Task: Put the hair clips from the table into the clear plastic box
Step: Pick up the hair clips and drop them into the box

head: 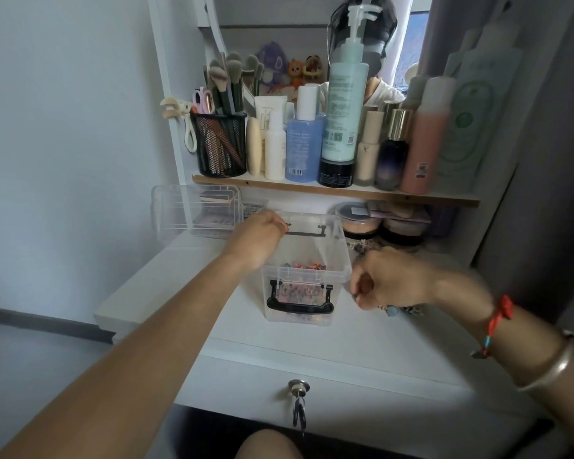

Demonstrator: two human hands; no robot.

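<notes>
The clear plastic box (340, 260) with black handles stands open in the middle of the white table. Several small coloured hair clips (307, 266) lie inside it. My left hand (256, 236) holds the box's far left rim, fingers curled over the edge. My right hand (388, 281) hovers just right of the box, its fingers curled and pinched together; what they hold is hidden. A few hair clips (400, 309) lie on the table under and behind that hand, and more clips (365, 245) sit further back.
A clear lid or organiser (193, 210) stands at the back left. Round powder jars (360, 221) sit under a shelf (335, 190) crowded with bottles and a black mesh brush holder (219, 144). A drawer with a key (299, 389) is at the table's front.
</notes>
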